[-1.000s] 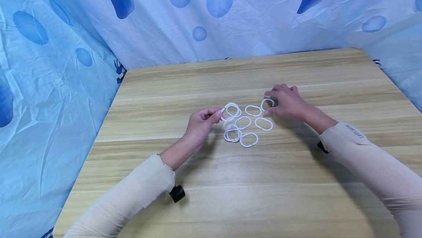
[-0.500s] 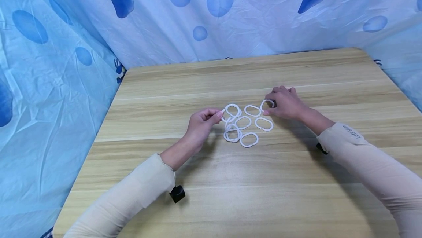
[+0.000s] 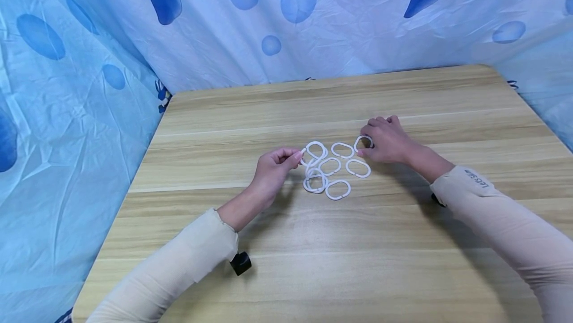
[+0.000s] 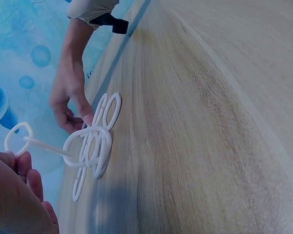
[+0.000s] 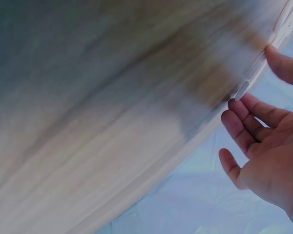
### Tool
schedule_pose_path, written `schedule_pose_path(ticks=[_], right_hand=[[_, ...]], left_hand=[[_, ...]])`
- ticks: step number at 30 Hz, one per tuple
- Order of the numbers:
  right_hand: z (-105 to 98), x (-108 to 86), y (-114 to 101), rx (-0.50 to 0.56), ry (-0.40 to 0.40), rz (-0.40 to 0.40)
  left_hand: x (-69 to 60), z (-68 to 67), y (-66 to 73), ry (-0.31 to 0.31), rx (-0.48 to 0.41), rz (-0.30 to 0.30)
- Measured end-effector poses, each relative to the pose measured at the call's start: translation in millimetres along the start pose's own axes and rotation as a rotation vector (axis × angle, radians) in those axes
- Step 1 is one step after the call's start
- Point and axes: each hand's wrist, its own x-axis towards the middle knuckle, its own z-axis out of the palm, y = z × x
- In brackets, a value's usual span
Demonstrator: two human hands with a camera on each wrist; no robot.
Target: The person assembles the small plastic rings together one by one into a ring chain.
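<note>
Near the table's middle, my left hand (image 3: 270,173) pinches a white oval ring (image 4: 18,138) between thumb and fingertips. That ring is raised and hooked through others, which trail onto the table as overlapping rings (image 3: 316,181). At the right end of the group, my right hand (image 3: 387,140) has its thumb and bent fingers around a white ring (image 3: 363,137) lying flat. The right wrist view shows fingertips of the right hand (image 5: 271,131) against the ring's end (image 5: 242,90). Whether the rings beside it are linked, I cannot tell.
The rings lie on a wood-patterned table (image 3: 313,248), with single ovals (image 3: 337,198) at the group's near side. Blue patterned cloth (image 3: 215,39) hangs behind and to the left of the table. A small black block (image 3: 240,263) sits under the left sleeve.
The thumb and fingers of my right hand have drawn in slightly around the rightmost ring. The raised rings by my left hand have sunk a little; that hand has hardly moved.
</note>
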Motion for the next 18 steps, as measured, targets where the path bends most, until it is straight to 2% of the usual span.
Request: schedule_pose_path(ticks=[4,7,13,18], right_hand=[[0,2.1,2,-0.044,0.038,-0.041],[-2,3.4,1,-0.032,0.073,-0.068],[-8,4.3,-5,0.105,0.184,-0.112],[-13,3.9,-13,0.217,0.238,-0.137]], left_hand=[[0.2,0.0,0.3,-0.004,0.007,-0.001],[0.3,0.0,0.4,-0.006,0.012,-0.005],[0.6,-0.2,0.0,-0.014,0.009,-0.009],[1.1,0.0,-1.2,-0.023,0.009,-0.016]])
